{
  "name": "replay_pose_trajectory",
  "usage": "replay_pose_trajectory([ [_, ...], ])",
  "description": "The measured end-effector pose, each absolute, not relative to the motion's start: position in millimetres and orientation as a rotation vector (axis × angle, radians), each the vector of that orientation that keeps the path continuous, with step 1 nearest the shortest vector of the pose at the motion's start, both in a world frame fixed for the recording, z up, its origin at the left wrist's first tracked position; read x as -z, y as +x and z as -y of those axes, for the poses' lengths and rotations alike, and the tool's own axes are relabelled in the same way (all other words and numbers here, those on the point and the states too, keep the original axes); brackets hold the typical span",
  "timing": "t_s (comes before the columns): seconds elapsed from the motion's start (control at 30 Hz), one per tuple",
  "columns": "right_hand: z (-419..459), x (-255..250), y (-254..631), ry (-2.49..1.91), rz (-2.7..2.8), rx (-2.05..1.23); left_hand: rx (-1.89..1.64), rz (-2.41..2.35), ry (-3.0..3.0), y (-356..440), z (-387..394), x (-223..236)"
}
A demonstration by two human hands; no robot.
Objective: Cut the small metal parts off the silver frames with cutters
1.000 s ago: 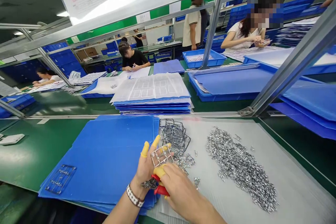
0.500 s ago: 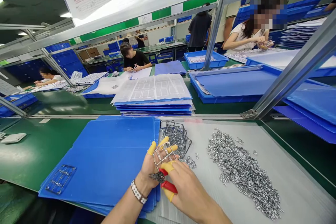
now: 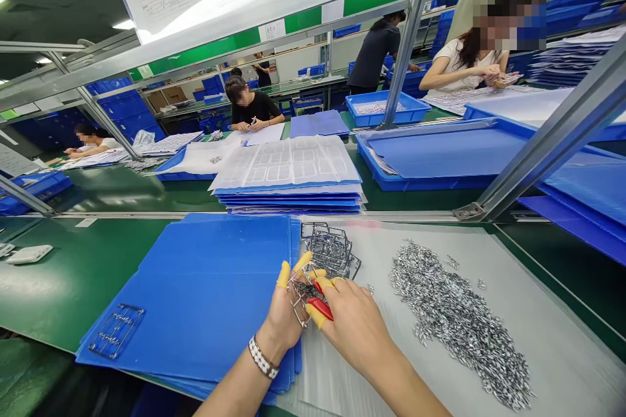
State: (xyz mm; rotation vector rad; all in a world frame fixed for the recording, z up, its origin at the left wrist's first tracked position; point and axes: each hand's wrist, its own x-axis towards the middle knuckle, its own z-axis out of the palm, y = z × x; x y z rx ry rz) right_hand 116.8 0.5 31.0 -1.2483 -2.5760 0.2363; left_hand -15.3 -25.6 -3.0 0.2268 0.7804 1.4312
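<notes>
My left hand (image 3: 282, 318), in yellow finger cots, is closed on a small shiny metallic sprue frame (image 3: 298, 313) at its fingers. My right hand (image 3: 353, 316), also with yellow finger cots, grips red-handled nippers (image 3: 320, 308). Their dark jaws are over the frame in my left palm; the exact cutting spot is hidden. Just beyond my fingers lies a heap of similar frames (image 3: 332, 252). To the right, a long pile of small silvery parts (image 3: 457, 319) spreads over a translucent sheet (image 3: 405, 374). One frame (image 3: 116, 331) rests alone at the left on blue plastic sheets (image 3: 215, 293).
A stack of blue and white sheets (image 3: 288, 199) stands behind the metal rail. Blue trays (image 3: 440, 181) sit at the back right. A slanted metal post (image 3: 533, 117) rises at the right. Several co-workers sit or stand beyond, one in a black shirt (image 3: 257, 107).
My right hand has swung the nippers' jaws up from near my left wrist onto the frame. The frame in my left hand has tilted. A standing co-worker behind has bent over.
</notes>
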Motion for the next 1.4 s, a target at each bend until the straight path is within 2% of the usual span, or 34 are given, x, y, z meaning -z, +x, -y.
replay_pose_trajectory([
  [0.53, 6, -38, 115, -1.279, 2.647, -0.081, -1.501, -0.887, 0.382, -15, 30, 8],
  [0.87, -11, -38, 140, -1.437, 2.599, -0.064, -1.309, -0.769, 0.304, -7, 31, -7],
  [1.4, -12, -38, 139, -1.482, 2.602, -0.139, -1.366, -0.857, 0.341, -2, 31, 1],
])
